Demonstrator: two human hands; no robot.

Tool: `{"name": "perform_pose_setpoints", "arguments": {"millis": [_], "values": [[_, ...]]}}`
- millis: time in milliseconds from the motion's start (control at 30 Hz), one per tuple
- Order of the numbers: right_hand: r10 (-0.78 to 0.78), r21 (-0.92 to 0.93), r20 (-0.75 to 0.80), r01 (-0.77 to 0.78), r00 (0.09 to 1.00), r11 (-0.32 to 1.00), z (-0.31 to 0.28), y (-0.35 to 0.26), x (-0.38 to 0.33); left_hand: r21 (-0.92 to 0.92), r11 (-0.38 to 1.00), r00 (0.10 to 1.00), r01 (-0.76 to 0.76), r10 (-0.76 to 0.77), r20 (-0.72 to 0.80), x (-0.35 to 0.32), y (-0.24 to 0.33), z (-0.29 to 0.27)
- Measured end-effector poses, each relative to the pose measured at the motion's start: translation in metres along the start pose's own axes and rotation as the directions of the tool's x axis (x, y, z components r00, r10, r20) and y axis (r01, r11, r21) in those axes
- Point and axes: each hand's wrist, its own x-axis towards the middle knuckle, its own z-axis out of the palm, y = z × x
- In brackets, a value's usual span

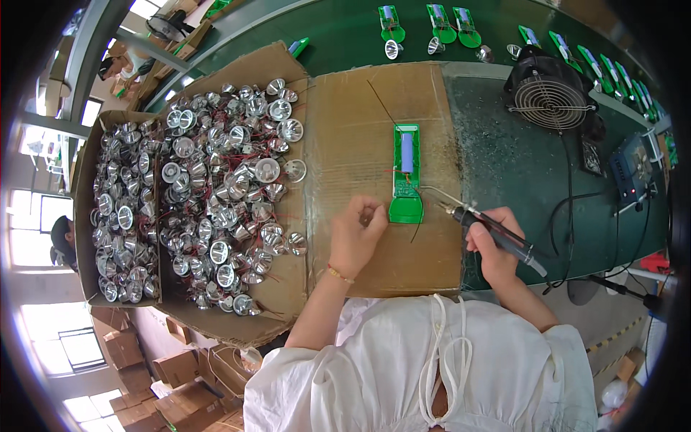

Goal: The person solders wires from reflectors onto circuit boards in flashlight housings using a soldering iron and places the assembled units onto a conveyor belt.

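Note:
A green plastic torch housing (pixel 405 209) lies lengthwise on the cardboard sheet, its round end toward me. A lilac battery cell (pixel 407 153) sits in its upper half, with a small green circuit board and short wires below it. My right hand (pixel 495 245) grips a black soldering iron (pixel 497 236), whose bent metal tip reaches the right side of the housing near the board. My left hand (pixel 362 229) is closed in a pinch just left of the round end; whatever is between those fingertips is hidden. A thin dark wire (pixel 383 101) slants up from the housing's top.
A cardboard box (pixel 277 317) full of silver reflector cups (pixel 227 173) with red wires stands at left. At upper right are a black fan (pixel 551 101) and a blue soldering station (pixel 631 169) with cables. Several green housings (pixel 441 25) line the far bench. Another person (pixel 129 65) works at far left.

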Motion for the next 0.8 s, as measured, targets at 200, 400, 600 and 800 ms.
{"name": "perform_pose_setpoints", "arguments": {"millis": [200, 400, 600, 800], "values": [[0.006, -0.047, 0.000, -0.006, 1.000, 0.999, 0.005, 0.008, 0.003, 0.224, 0.961, 0.987, -0.160, 0.157, 0.030, 0.004, -0.005, 0.013], [-0.015, -0.071, -0.002, 0.014, 1.000, 0.997, 0.008, 0.009, 0.005, 0.127, 0.987, 0.993, -0.100, 0.091, 0.069, 0.007, 0.000, 0.013], [0.011, -0.048, -0.013, -0.012, 1.000, 0.999, 0.008, 0.008, 0.006, 0.103, 0.987, 0.990, -0.120, 0.112, 0.080, 0.007, -0.002, 0.013], [-0.026, -0.086, 0.029, 0.029, 0.999, 0.996, 0.006, 0.013, 0.004, 0.120, 0.984, 0.990, -0.130, 0.121, 0.075, 0.008, -0.002, 0.014]]}}
